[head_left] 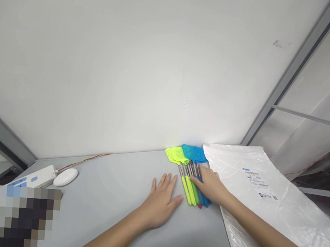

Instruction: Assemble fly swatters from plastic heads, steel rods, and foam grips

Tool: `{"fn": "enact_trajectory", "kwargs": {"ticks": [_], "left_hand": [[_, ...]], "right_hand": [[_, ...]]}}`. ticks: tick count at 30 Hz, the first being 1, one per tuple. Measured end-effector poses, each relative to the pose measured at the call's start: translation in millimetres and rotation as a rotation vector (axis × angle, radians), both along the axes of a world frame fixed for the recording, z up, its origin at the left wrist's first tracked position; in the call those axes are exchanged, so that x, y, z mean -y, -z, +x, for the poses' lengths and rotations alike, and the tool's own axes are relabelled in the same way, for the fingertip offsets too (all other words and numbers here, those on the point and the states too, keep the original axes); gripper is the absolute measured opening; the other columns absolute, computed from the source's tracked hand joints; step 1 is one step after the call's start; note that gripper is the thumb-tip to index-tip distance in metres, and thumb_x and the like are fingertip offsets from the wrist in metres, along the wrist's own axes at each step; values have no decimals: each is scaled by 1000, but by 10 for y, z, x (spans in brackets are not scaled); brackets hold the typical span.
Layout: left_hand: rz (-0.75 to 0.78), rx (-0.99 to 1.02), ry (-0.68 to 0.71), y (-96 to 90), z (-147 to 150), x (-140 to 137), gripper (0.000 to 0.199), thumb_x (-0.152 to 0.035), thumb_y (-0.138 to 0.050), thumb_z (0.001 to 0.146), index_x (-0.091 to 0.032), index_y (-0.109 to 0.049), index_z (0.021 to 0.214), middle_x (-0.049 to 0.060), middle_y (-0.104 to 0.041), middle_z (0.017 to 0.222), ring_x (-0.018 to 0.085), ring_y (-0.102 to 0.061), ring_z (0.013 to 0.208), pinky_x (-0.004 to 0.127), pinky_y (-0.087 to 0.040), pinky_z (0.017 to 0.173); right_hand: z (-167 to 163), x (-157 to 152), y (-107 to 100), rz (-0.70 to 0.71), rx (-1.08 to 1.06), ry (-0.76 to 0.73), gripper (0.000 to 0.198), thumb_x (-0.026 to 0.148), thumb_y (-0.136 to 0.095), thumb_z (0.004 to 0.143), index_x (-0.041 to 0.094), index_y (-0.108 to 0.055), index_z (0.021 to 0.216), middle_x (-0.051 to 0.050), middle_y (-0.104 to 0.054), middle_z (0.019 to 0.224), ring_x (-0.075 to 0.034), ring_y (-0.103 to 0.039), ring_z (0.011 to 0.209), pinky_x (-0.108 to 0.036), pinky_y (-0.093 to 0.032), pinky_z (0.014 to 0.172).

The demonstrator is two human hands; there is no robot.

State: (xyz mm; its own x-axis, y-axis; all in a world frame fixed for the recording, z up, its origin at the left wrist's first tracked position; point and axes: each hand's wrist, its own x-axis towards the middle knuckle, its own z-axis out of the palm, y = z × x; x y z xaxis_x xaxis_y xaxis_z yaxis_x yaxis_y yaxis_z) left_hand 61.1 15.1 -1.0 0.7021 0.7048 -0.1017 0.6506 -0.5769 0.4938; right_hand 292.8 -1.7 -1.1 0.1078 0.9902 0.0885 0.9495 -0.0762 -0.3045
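Several fly swatters lie side by side on the grey tabletop (109,195), their mesh heads towards the wall. Yellow-green swatters (177,154) are on the left and blue swatters (193,153) on the right. Between them show a green handle (196,193) and a bit of red. All have thin metal shafts. My right hand (210,183) is closed over the blue swatters where shafts meet handles, thumb on the left; its fingertips are partly hidden. Flat on the table to the left of the swatters rests my left hand (162,202), fingers spread, holding nothing.
A large white plastic mailer (241,196) with a printed label lies at the right, under my right forearm. On the left are a white power strip (38,176), a white oval object (65,177) and a thin cable (86,159). A pale wall (156,81) rises behind.
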Motion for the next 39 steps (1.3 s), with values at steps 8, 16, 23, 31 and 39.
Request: {"fn": "enact_trajectory", "kwargs": {"ticks": [8,16,23,31,39], "left_hand": [[38,88,94,-8,169,113,67,-52,-22,95,-19,-10,151,8,-18,156,26,-13,144,52,-17,116],[-43,-14,0,-84,-318,499,77,-49,-37,90,-11,-9,151,10,-16,156,29,-15,143,51,-23,115],[253,-189,-87,-228,-783,413,43,-33,-45,90,-18,-52,131,11,-63,121,29,-57,109,46,-46,91],[667,-256,-118,-181,-1097,-179,78,-69,-53,76,-22,-41,137,15,-47,137,34,-33,131,59,-17,108],[658,-209,-160,43,-952,-451,68,-69,-34,84,-17,-51,123,13,-57,117,31,-41,120,52,-24,106]], "right_hand": [[-308,-27,165,31,-5,-34,61,44,-35,93,10,-32,143,-19,-45,139,-32,-39,128,-46,-33,101],[-739,117,108,-21,-136,-395,60,36,-28,97,13,-14,150,-12,-27,153,-24,-23,139,-43,-26,112],[-1122,-90,-23,-32,-108,-752,62,39,-37,96,19,-17,151,-12,-31,151,-25,-29,137,-43,-29,110],[-1364,-449,-128,87,93,-1056,46,37,-43,93,18,-46,134,-14,-55,127,-26,-52,115,-43,-40,95],[-1204,-688,-132,177,287,-1075,49,41,-46,91,20,-42,136,-13,-56,129,-26,-57,106,-41,-43,86]]}}
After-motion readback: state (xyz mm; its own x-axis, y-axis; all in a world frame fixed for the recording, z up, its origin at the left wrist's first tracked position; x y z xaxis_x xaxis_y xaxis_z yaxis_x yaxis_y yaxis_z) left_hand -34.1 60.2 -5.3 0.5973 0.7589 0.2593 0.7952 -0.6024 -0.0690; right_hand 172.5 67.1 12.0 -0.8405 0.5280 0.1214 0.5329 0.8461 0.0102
